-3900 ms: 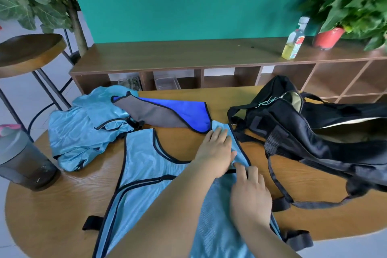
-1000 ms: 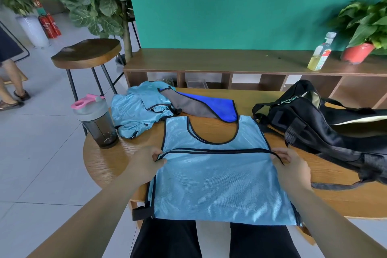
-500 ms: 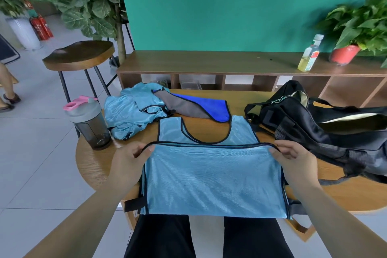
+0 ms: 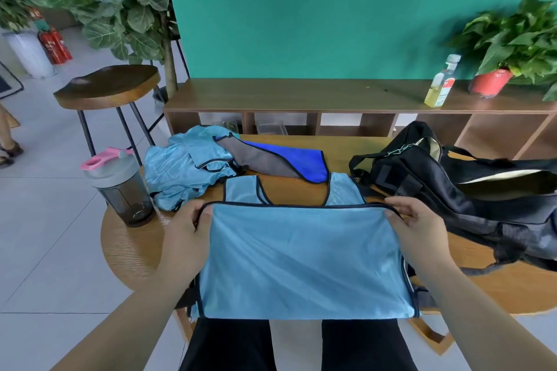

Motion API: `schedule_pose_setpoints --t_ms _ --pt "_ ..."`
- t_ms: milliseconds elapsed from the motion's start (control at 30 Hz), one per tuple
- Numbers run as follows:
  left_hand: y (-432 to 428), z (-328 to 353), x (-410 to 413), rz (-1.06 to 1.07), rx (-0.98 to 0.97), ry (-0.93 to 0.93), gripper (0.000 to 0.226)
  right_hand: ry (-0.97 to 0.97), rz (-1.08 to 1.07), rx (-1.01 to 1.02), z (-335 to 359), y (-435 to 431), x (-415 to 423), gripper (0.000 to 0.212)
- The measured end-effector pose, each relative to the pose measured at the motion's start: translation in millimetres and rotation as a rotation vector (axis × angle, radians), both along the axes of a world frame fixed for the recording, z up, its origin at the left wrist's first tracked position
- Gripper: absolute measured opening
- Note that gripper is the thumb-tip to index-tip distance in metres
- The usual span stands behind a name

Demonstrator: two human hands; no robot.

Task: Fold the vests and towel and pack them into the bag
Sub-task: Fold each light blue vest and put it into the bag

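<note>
Now, left hand (image 4: 187, 235): pinches the vest (image 4: 301, 259) at the 9 o'clock corner of its raised, black-trimmed edge.
Right hand (image 4: 419, 229): pinches the same edge at the 3 o'clock corner.
Vest: spread on the table (image 4: 129, 253), near side overhanging toward 6 o'clock.
Handling: judged light, limp, slippery; best held taut by the trimmed corners.
Towel (image 4: 280, 159): 12 o'clock, just beyond the vest.
Crumpled vest (image 4: 180, 172): 10 o'clock.
Bag (image 4: 452, 193): 2 o'clock, mouth apparently open.

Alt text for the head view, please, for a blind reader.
The left hand and right hand pinch the corners of a light blue vest, half folded on the table. Behind it lie a crumpled vest, a blue towel and an open black bag.
</note>
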State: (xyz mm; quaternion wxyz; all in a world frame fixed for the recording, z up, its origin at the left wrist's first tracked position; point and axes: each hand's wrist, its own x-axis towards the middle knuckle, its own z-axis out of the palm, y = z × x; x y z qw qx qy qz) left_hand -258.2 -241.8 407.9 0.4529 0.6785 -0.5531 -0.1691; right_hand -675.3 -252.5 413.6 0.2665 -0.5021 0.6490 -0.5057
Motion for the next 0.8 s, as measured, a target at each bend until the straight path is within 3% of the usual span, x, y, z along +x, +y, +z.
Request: schedule_pose_setpoints --t_ms 133,233,367,567,800 --pt "-34 -24 -14 0.024 0.168 0.001 0.015 0.207 0.013 0.157 -24 -35 13 0.024" --pt "-32 -48 -23 -0.001 0.238 -0.059 0.018 0.235 0.017 0.24 -47 -32 21 0.027" --pt "-8 -56 -22 0.012 0.203 -0.132 0.031 0.27 -0.02 0.177 -59 -3 27 0.031" --pt "33 -41 -9 -0.055 0.227 -0.104 0.028 0.274 -0.011 0.179 -60 23 20 0.032" --pt "-1 20 -1 -0.032 0.202 -0.025 0.026 0.359 -0.081 0.082 -1 -10 28 0.028"
